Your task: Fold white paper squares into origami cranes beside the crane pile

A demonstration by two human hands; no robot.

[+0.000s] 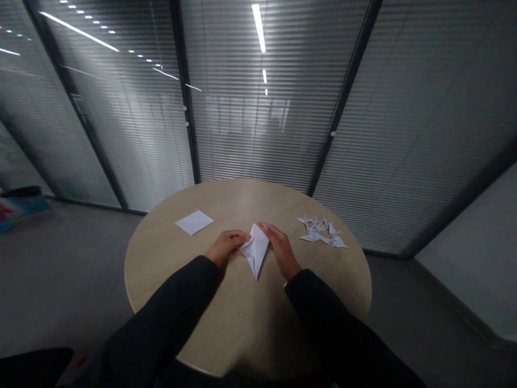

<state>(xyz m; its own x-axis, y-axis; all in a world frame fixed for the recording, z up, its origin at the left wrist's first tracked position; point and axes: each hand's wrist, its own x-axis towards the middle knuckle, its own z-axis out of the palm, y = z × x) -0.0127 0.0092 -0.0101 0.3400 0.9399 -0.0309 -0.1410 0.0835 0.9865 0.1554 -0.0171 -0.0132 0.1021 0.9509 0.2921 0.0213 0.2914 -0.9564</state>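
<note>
A partly folded sheet of white origami paper (257,249) lies in front of me, kite-shaped with a narrow point toward me. My left hand (226,247) pinches its left corner between thumb and fingers. Along the upper right edge rests my right hand (280,249), its fingers stretched out and touching the paper. Whether the right thumb grips anything is hard to see. To the right sits a cluster of folded paper cranes (321,231). A stack or sheet of square white paper (194,222) lies flat to the left.
Everything rests on a round wooden table (161,275). Behind it stands a glass partition with blinds (258,145) and dark frames. A blue and white bag or box (24,207) is on the floor at the far left. A pale wall (476,253) rises at the right.
</note>
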